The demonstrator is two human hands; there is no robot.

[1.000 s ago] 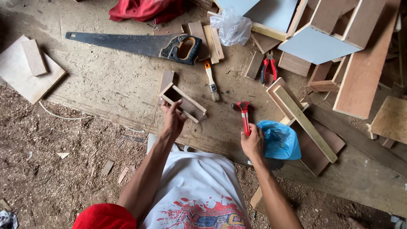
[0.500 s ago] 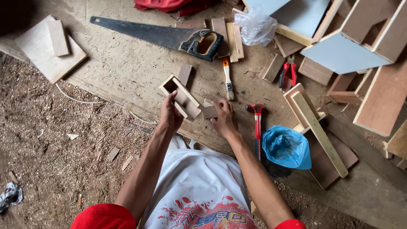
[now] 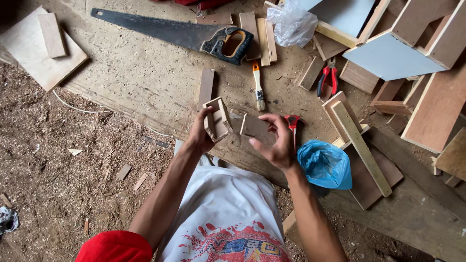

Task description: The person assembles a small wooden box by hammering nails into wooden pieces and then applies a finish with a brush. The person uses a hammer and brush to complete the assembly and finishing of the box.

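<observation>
My left hand point(image 3: 201, 133) holds a small open wooden box frame point(image 3: 217, 119), lifted off the board and tilted. My right hand point(image 3: 276, 145) grips a small flat piece of wood point(image 3: 253, 126) just to the right of the frame, a short gap between the two. Behind my right hand lies a red-handled hammer point(image 3: 292, 124) on the plywood work board point(image 3: 145, 82). A paintbrush point(image 3: 257, 87) with a pale handle lies just beyond the two pieces.
A handsaw point(image 3: 174, 33) lies at the top. Red pliers point(image 3: 327, 80), a blue plastic bag point(image 3: 325, 164), a clear plastic bag point(image 3: 291, 22) and many wood offcuts and panels point(image 3: 398, 53) crowd the right. Sawdust covers the ground at left point(image 3: 58, 170).
My left hand has lifted the box frame off the board. My right hand left the hammer, picked up the flat wood piece and brought it beside the frame. The view has shifted.
</observation>
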